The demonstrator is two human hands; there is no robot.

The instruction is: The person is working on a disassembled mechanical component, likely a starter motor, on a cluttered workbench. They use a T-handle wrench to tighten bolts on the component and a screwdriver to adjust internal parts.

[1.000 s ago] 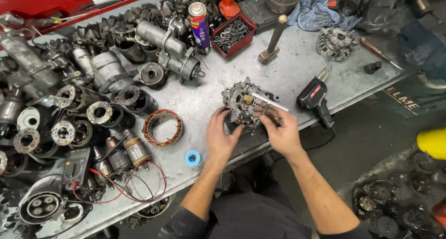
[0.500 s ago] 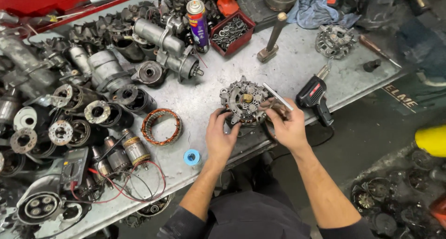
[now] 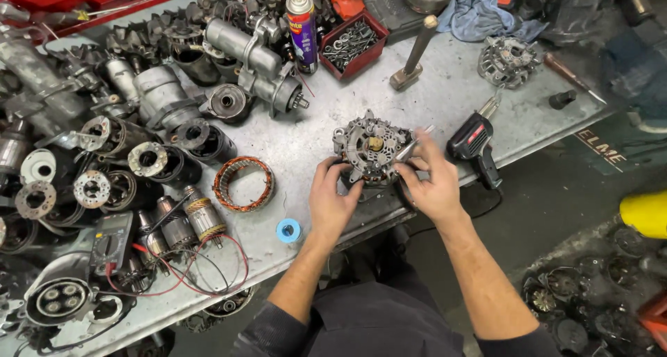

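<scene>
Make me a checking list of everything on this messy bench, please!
Surface: grey metal bench, scuffed, crowded on its left side.
Job's things: round metal alternator housing near the front edge; thin metal tool laid against it.
Clutter: starter motors and housings heaped at left; copper stator ring; spray can; red tray of small parts; hammer; blue cloth; blue tape roll; black soldering gun.
Hands: left hand steadies the housing; right hand holds the tool in its fingers.
Cables: red and black meter leads looping by the multimeter.
Surroundings: dark floor; more parts at lower right; yellow object.
</scene>
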